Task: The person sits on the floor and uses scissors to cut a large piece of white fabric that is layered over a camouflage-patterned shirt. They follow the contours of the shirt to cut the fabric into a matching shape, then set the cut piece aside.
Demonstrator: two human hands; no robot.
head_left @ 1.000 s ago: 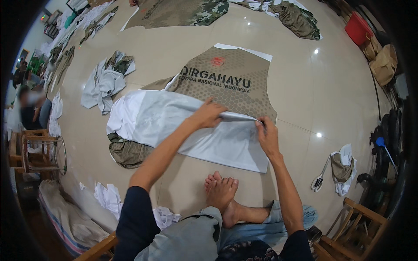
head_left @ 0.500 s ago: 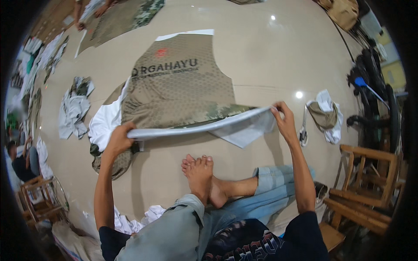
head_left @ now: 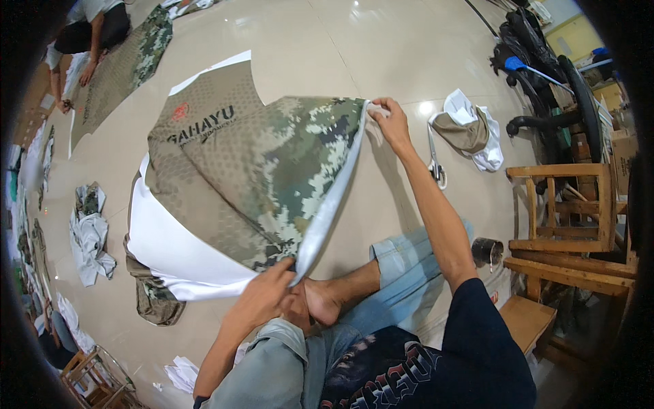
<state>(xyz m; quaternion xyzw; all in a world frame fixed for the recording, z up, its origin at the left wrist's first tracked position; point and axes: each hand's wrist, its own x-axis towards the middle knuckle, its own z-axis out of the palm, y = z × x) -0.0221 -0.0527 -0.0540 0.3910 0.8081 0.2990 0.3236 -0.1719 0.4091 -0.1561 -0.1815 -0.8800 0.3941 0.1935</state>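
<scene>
Left hand [head_left: 267, 294] is pinching the near corner of the camouflage fabric panel [head_left: 272, 170], just above the bare feet [head_left: 320, 300]; the held edge is running diagonally up-right to the right hand [head_left: 390, 119], fingers closed on the far corner over the tiled floor [head_left: 381, 48].

Glossy tiled floor [head_left: 381, 61] bears fabric panels [head_left: 204, 129], scraps [head_left: 88, 235], scissors [head_left: 436, 167].

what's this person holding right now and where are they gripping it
A camouflage-printed fabric panel, pinched along its white-backed edge: left hand at the near corner, right hand at the far corner.
</scene>
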